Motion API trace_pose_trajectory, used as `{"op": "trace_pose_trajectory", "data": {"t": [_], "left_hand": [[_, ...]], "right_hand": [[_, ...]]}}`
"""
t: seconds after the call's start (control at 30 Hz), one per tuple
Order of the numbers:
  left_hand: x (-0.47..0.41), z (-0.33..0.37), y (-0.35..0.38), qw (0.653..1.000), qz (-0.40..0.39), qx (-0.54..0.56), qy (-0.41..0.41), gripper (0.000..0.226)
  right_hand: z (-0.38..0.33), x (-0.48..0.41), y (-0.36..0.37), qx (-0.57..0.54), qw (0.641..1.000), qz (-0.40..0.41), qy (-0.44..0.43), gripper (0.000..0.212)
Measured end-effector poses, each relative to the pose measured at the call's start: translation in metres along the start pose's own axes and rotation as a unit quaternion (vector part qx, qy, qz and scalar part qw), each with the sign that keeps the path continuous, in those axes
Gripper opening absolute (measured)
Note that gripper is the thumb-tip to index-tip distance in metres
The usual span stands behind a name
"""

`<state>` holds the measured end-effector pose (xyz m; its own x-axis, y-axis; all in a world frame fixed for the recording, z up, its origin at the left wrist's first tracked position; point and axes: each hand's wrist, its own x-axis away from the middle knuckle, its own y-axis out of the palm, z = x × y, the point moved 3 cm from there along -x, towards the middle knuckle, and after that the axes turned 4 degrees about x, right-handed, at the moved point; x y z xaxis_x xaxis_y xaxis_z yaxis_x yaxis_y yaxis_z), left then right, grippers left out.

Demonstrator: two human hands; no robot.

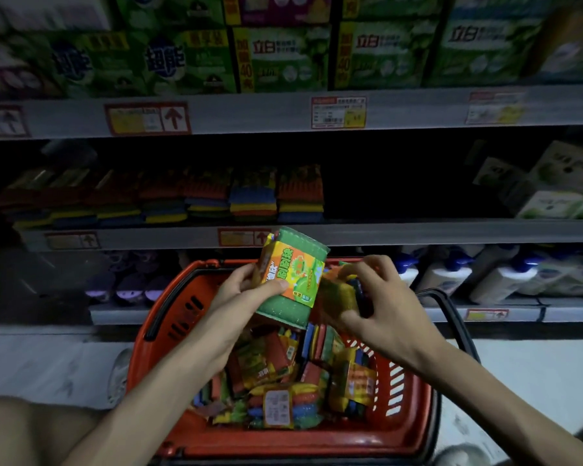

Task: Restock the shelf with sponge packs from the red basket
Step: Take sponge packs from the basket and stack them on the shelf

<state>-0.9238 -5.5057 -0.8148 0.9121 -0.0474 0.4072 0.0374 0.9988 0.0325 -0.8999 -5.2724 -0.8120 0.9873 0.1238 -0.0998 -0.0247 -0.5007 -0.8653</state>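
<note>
The red basket (169,307) stands on the floor in front of me with several colourful sponge packs (283,381) piled inside. My left hand (246,290) grips a green sponge pack (292,277) with an orange and yellow label, lifted above the basket. Beside it, my right hand (377,297) curls round a second, yellow-faced sponge pack (342,292). On the middle shelf (418,232) a row of stacked sponge packs (253,196) fills the left half, and a dark gap lies to their right.
Green and white detergent boxes (283,58) fill the top shelf. White cartons (559,190) sit at the right of the middle shelf. Bottles with blue caps (498,274) line the lowest shelf on the right. The basket's black handle (451,317) hangs at its right side.
</note>
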Motion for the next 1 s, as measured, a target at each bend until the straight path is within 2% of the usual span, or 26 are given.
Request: {"op": "trace_pose_trajectory", "data": {"t": [0.03,0.1,0.27,0.4,0.47,0.53,0.67,0.73,0.83,1.0], "left_hand": [[-0.001,0.002,-0.002,1.0,0.011,0.001,0.006,0.087],[-0.003,0.004,-0.005,0.999,0.04,0.01,0.026,0.088],[-0.003,0.011,-0.009,0.994,0.088,0.039,0.057,0.066],[-0.006,0.012,-0.014,0.993,0.08,0.072,0.044,0.046],[-0.007,0.012,-0.015,0.993,0.078,0.083,0.037,0.049],[-0.009,0.01,-0.016,0.992,0.074,0.101,0.024,0.05],[-0.011,0.007,-0.015,0.992,0.065,0.109,0.001,0.034],[-0.014,0.007,-0.014,0.99,0.053,0.13,-0.004,0.042],[-0.015,0.01,-0.009,0.985,0.043,0.169,-0.002,0.061],[-0.011,0.017,0.009,0.981,0.064,0.179,0.039,0.067]], "right_hand": [[0.003,0.001,0.003,0.058,0.998,-0.025,-0.017,0.058],[0.01,0.004,0.014,0.167,0.982,-0.077,-0.04,0.058],[0.026,0.006,0.049,0.308,0.931,-0.183,-0.067,0.054],[0.038,0.011,0.079,0.345,0.911,-0.216,-0.061,0.068],[0.044,0.011,0.088,0.344,0.908,-0.235,-0.045,0.074],[0.05,0.009,0.091,0.311,0.92,-0.238,-0.017,0.075],[0.056,0.002,0.086,0.208,0.959,-0.194,0.013,0.049],[0.052,-0.002,0.075,0.211,0.966,-0.145,-0.019,0.037],[0.037,-0.007,0.05,0.21,0.973,-0.065,-0.068,0.034],[0.017,-0.004,0.005,0.137,0.987,0.037,-0.073,0.031]]}}
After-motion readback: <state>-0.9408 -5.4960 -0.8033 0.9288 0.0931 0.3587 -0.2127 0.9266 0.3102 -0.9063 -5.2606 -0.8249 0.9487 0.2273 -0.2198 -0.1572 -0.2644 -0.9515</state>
